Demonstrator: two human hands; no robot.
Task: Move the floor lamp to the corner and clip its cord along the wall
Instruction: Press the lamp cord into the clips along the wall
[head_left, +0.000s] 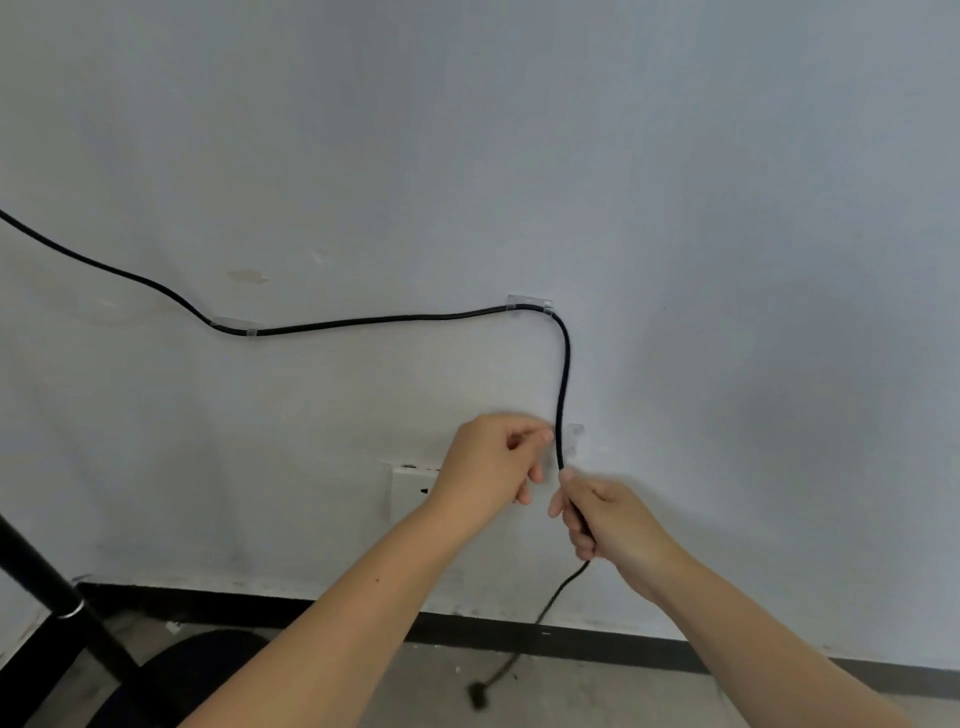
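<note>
A black cord (384, 319) runs along the white wall (519, 130) from the upper left, through one clear clip (236, 326) and a second clear clip (530, 304), then bends down. A third clear clip (573, 435) sits on the wall just right of the hanging cord. My left hand (493, 460) has its fingers pinched together, fingertips touching the cord beside that clip; whether it grips anything I cannot tell. My right hand (605, 519) is closed around the cord just below. The plug (479, 695) lies on the floor. The lamp's black pole (57, 592) and round base (202, 665) stand at the lower left.
A white wall socket (408, 493) is partly hidden behind my left hand. A black skirting strip (597, 642) runs along the foot of the wall above the grey concrete floor (597, 696).
</note>
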